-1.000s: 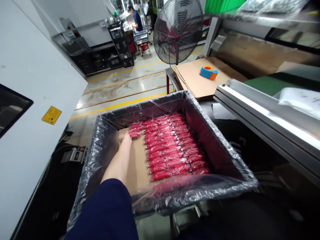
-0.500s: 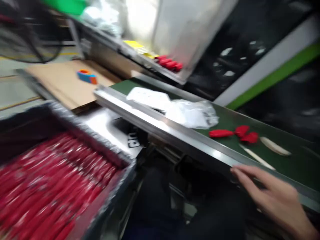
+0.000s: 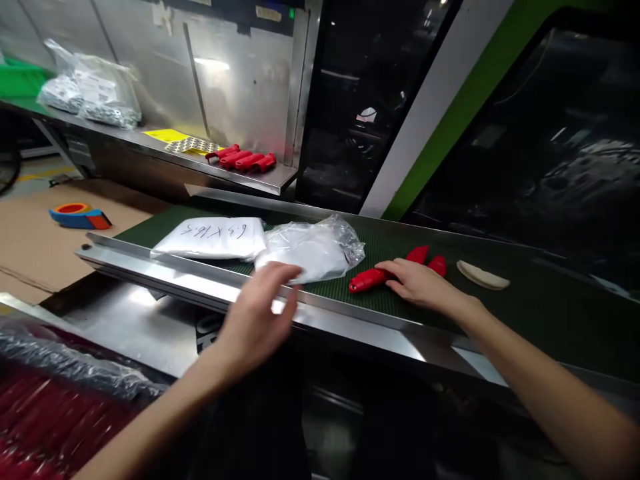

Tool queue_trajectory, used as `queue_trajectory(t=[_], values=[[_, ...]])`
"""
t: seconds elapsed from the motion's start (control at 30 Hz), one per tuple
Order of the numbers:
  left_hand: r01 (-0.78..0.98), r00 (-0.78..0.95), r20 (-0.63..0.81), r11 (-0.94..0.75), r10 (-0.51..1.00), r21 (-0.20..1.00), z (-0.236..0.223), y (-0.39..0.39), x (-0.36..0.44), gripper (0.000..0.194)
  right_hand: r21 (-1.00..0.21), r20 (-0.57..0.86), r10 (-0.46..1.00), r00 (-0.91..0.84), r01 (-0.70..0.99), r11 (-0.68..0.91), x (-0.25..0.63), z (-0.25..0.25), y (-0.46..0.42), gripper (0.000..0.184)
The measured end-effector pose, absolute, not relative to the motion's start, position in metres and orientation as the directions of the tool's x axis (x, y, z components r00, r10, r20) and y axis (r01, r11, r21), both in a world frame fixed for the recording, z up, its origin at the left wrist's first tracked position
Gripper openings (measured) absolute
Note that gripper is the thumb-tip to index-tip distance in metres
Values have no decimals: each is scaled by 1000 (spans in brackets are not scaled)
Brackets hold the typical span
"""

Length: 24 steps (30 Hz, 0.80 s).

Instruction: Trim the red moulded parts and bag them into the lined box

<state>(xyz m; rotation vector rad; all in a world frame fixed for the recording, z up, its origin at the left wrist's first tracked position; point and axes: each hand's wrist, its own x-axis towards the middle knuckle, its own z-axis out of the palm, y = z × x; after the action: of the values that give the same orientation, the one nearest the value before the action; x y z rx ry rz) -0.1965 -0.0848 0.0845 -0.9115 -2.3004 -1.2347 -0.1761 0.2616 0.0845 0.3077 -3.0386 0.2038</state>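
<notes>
My right hand (image 3: pixel 417 283) is on the green conveyor belt (image 3: pixel 550 310), its thumb and fingers closed around the end of a red plastic handle (image 3: pixel 366 281). More red plastic pieces (image 3: pixel 418 254) lie just behind that hand, partly covered by it. My left hand (image 3: pixel 260 317) hovers at the metal rail (image 3: pixel 350 327), thumb and fingers apart, with nothing visible in it. Beyond its fingertips lies a clear plastic bag (image 3: pixel 313 247) with white contents. Beside the bag is a white packet (image 3: pixel 213 238) with handwritten marks. A pale curved piece (image 3: pixel 483 275) rests right of my right hand.
At the lower left stands a plastic-lined box of wrapped red pieces (image 3: pixel 40 413). An orange and blue tape dispenser (image 3: pixel 80 216) sits on cardboard (image 3: pixel 30 247). The back shelf holds red parts (image 3: pixel 243 159), a yellow sheet (image 3: pixel 165 135) and bags of small parts (image 3: pixel 95 93).
The view has swung right, away from the box. My left hand has come into view. My right hand has moved from the rail onto the red handle.
</notes>
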Motion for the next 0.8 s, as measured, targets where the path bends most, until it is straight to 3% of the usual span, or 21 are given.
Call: queue_trajectory(t=[0.1,0.2,0.27,0.37,0.47,0.53,0.6,0.7,0.8], values=[[832,-523,482,298,702,468,92,-18,-193,40,-164,210,-296,-932,-332,929,-155,95,262,31],[890,-426,447,275,787,363,101,17,-187,55,-139,369,-361,-856,-435,889,-114,106,250,38],[904,-393,447,251,804,345,105,16,-179,58,-52,426,-417,-803,-482,875,-88,111,234,46],[860,-443,438,233,782,454,103,-11,-163,59,-23,482,-516,-707,-600,800,-72,117,205,52],[635,-668,374,231,644,737,92,-51,-143,51,-104,575,-470,-670,-630,770,-98,117,183,49],[412,-810,249,214,530,885,82,-76,-128,29,-184,485,-442,-754,-582,792,-134,110,176,33],[176,-893,65,214,446,961,74,-94,-112,12,-208,255,-465,-848,-517,830,-175,99,175,21],[-100,-922,-166,199,349,975,63,-107,-88,25,-123,55,-433,-900,-436,891,-231,82,177,19],[-207,-901,-261,184,347,961,49,-109,-71,31,-35,-11,-360,-933,-359,933,-264,73,174,12]])
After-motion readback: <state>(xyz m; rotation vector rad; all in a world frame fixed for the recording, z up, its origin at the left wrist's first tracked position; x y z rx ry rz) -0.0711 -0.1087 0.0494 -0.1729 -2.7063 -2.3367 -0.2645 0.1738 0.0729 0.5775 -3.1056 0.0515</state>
